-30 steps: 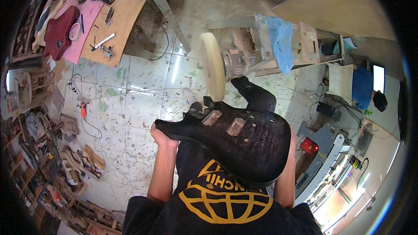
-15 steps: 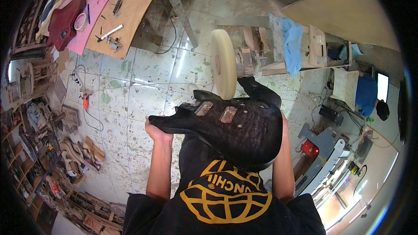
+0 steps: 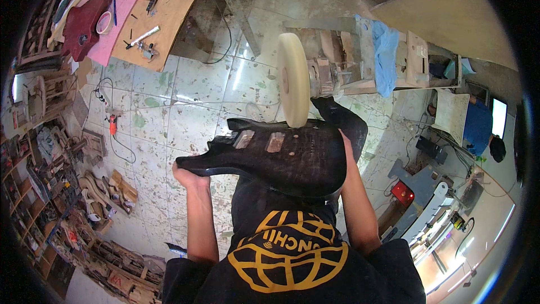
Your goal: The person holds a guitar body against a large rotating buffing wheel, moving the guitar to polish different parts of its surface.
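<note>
The fingers of the left hand (image 3: 190, 177) curl up from beneath the lower horn of a black guitar body (image 3: 281, 155), closed around its edge, so the weight sits in the palm and the glossy top stays bare. The right hand (image 3: 344, 142) is mostly hidden behind the far rim of the body; it seems to clasp that edge, though how its fingers lie cannot be told. Held like this between both hands, the body lies nearly flat and face up at chest height, its pickup cavities open to view, and its upper edge meets the lower rim of a pale buffing wheel (image 3: 293, 80) just beyond the fingers, probably so that the grip at the two ends lets the person press and steer the surface against the wheel. The wheel stands upright on a motor (image 3: 323, 77) mounted on a rough wooden stand (image 3: 360, 56), over which a blue cloth (image 3: 386, 56) hangs, to the right of the right hand. Below the hands lies a tiled floor (image 3: 169, 107), pale, stained and dusty, with a cable trailing across it. Far out to the left of the left hand, a workbench (image 3: 169, 17) carries a pink mat, a dark red guitar body (image 3: 84, 22) and small tools. Shelves of wooden parts (image 3: 56, 202) crowd the left wall.
</note>
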Available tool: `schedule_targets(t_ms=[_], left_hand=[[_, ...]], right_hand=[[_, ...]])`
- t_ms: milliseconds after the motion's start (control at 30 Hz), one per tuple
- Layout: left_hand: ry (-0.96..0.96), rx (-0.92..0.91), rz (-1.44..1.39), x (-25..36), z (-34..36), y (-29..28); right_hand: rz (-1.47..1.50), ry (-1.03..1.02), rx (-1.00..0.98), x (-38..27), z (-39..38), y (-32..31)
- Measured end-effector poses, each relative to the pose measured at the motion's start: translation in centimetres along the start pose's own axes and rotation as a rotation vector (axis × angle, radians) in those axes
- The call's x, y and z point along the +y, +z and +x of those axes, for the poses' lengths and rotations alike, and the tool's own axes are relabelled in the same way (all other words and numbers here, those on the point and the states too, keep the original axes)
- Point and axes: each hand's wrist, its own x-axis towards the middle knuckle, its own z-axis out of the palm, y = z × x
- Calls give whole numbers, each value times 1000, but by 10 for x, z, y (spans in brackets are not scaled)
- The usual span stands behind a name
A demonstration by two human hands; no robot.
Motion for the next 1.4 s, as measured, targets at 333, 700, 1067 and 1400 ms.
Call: schedule_targets(t_ms=[333,700,1067,1400], left_hand=[[167,157,5,42,-16,-35],[293,240,-33,65,-20,-48],[222,195,-30,18,21,-22],[80,189,-71,-44,16,14]], right_hand=[[122,316,-195,39,31,30],[11,469,-182,80,72,33],[-33,348,-206,44,83,34],[-29,171,-87,5,92,-39]])
